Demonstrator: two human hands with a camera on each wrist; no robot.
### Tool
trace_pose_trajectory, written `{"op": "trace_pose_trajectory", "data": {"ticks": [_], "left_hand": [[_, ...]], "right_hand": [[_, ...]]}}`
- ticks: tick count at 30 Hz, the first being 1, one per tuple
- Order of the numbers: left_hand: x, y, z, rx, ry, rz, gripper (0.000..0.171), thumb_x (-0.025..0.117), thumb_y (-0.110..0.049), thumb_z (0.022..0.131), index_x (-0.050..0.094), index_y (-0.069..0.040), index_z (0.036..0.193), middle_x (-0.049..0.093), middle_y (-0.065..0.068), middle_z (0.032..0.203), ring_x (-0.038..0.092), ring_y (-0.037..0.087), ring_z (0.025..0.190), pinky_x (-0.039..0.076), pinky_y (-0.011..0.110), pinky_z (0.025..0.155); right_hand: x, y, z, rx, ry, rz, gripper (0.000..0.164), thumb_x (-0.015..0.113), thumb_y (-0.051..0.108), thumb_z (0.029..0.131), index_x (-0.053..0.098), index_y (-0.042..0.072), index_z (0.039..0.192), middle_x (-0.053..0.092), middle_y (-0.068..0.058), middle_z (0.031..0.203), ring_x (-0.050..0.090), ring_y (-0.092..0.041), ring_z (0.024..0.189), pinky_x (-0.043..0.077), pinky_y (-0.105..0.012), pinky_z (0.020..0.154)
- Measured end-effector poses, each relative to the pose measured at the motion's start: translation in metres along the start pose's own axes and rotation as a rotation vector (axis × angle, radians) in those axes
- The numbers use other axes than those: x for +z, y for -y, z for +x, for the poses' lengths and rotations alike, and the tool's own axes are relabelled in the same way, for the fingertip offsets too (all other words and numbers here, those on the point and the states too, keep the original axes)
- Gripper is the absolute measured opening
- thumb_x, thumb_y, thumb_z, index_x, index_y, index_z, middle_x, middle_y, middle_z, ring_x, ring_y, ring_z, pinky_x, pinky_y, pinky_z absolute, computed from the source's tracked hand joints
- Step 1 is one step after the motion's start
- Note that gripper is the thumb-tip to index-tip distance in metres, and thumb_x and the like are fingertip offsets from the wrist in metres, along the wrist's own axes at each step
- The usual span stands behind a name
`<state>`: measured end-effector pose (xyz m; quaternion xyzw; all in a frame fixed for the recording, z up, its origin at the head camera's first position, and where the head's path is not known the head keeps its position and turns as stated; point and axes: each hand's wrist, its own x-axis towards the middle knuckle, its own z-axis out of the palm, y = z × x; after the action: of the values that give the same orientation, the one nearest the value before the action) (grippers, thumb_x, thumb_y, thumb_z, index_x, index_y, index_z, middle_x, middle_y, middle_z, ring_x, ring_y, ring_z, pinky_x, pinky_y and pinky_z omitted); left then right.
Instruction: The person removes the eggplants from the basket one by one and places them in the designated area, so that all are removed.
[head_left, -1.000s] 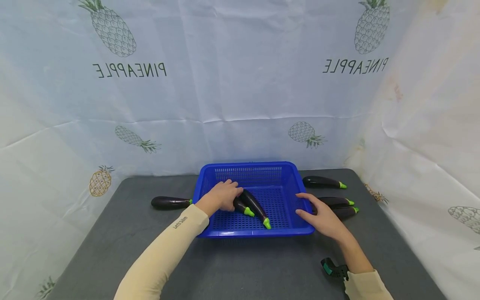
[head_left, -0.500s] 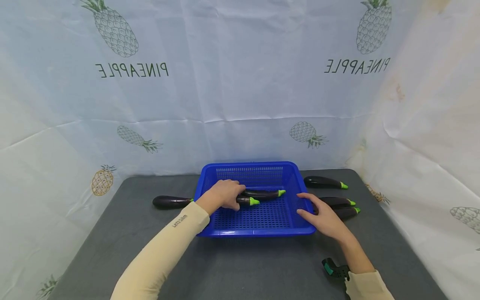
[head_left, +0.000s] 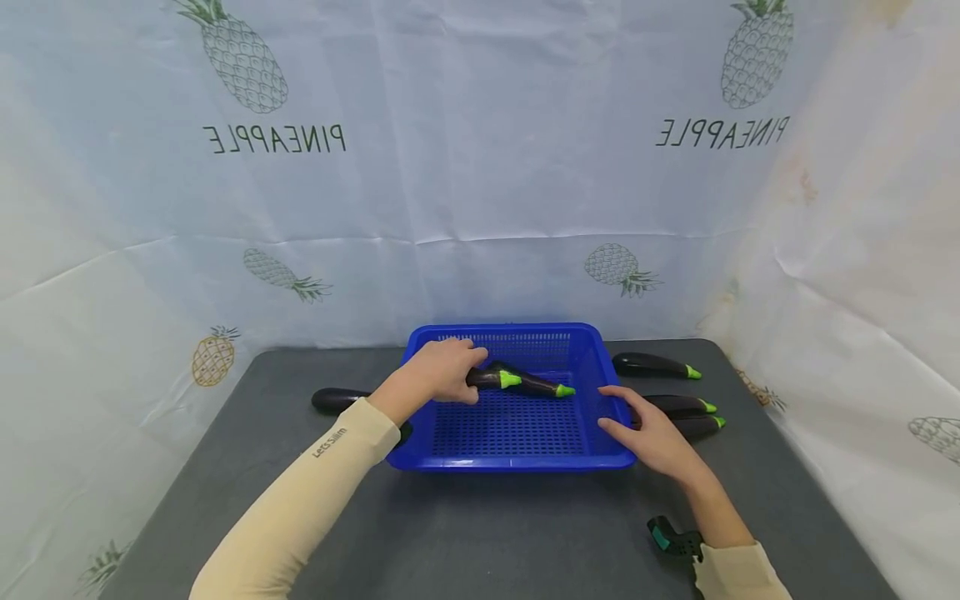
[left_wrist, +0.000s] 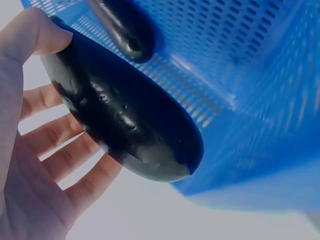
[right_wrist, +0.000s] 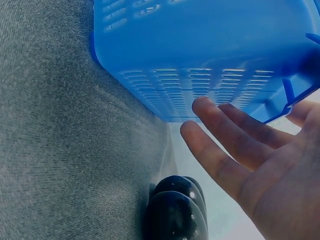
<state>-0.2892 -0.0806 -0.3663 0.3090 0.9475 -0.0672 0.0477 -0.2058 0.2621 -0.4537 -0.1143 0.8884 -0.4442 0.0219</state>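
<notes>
In the head view my left hand (head_left: 447,372) grips a dark, glossy eggplant (head_left: 487,379) over the left back part of the blue plastic basket (head_left: 510,463). The eggplant's green stem points right. Thumb and fingers hold it near the stem in the left wrist view, its rounded end (left_wrist: 170,150) pointing away from the palm. A second eggplant (head_left: 534,383) lies in the basket just behind it. At the basket's right side, my right hand (head_left: 656,437) reaches over the rim with thumb and index finger spread; other straight fingers (right_wrist: 225,155) extend near the outer wall.
Several eggplants (head_left: 648,365) lie on the dark grey table (head_left: 510,533) to the right of the basket. Another eggplant (head_left: 337,400) lies to its left, partly behind the left sleeve (head_left: 300,500). A white pineapple-print cloth (head_left: 480,167) hangs behind the table.
The two eggplants in the basket have turned from pointing toward me to pointing right. My left hand has lifted one and moved it back. My right hand stays at the rim.
</notes>
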Motion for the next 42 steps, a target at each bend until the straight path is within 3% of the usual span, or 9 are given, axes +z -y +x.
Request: {"op": "trace_pose_trajectory", "data": {"ticks": [10,15,21,30,42], "left_hand": [[-0.02,0.001,-0.024,0.066,-0.09,0.04,0.028,0.069,-0.032,0.085,0.057,-0.018,0.105,0.051,0.0,0.089,0.049,0.02,0.075,0.039,0.034,0.058],[-0.03,0.004,-0.038,0.081,-0.147,0.058,0.031,0.07,-0.031,0.085,0.059,-0.016,0.109,0.053,0.0,0.09,0.048,0.02,0.075,0.041,0.035,0.059],[-0.038,0.016,-0.057,0.067,-0.161,0.034,0.033,0.069,-0.029,0.086,0.061,-0.013,0.114,0.052,0.001,0.089,0.046,0.02,0.074,0.039,0.034,0.057],[-0.035,0.042,-0.086,0.02,-0.211,-0.01,0.026,0.073,-0.029,0.083,0.054,-0.016,0.097,0.046,0.0,0.082,0.043,0.018,0.071,0.036,0.034,0.058],[-0.018,0.067,-0.115,-0.081,-0.262,-0.04,0.023,0.071,-0.026,0.081,0.058,-0.016,0.097,0.047,-0.002,0.082,0.045,0.017,0.071,0.039,0.034,0.058]], "right_hand": [[-0.002,0.0,0.0,-0.004,0.003,0.014,0.06,0.067,0.034,0.099,0.045,0.007,0.148,0.043,-0.034,0.147,0.062,-0.046,0.113,0.059,-0.052,0.08],[-0.002,0.0,0.0,-0.005,0.002,0.015,0.061,0.067,0.034,0.099,0.044,0.006,0.148,0.043,-0.034,0.147,0.062,-0.047,0.113,0.059,-0.052,0.079],[-0.002,0.001,0.002,-0.007,0.002,0.014,0.06,0.067,0.034,0.1,0.045,0.006,0.148,0.043,-0.034,0.147,0.062,-0.047,0.113,0.059,-0.051,0.079],[-0.001,0.001,0.002,-0.006,0.003,0.016,0.06,0.066,0.034,0.1,0.044,0.007,0.148,0.041,-0.035,0.148,0.061,-0.05,0.114,0.059,-0.052,0.079],[-0.001,0.0,0.0,-0.005,0.002,0.016,0.059,0.066,0.035,0.1,0.045,0.007,0.148,0.04,-0.034,0.15,0.059,-0.05,0.116,0.059,-0.053,0.081]]}}
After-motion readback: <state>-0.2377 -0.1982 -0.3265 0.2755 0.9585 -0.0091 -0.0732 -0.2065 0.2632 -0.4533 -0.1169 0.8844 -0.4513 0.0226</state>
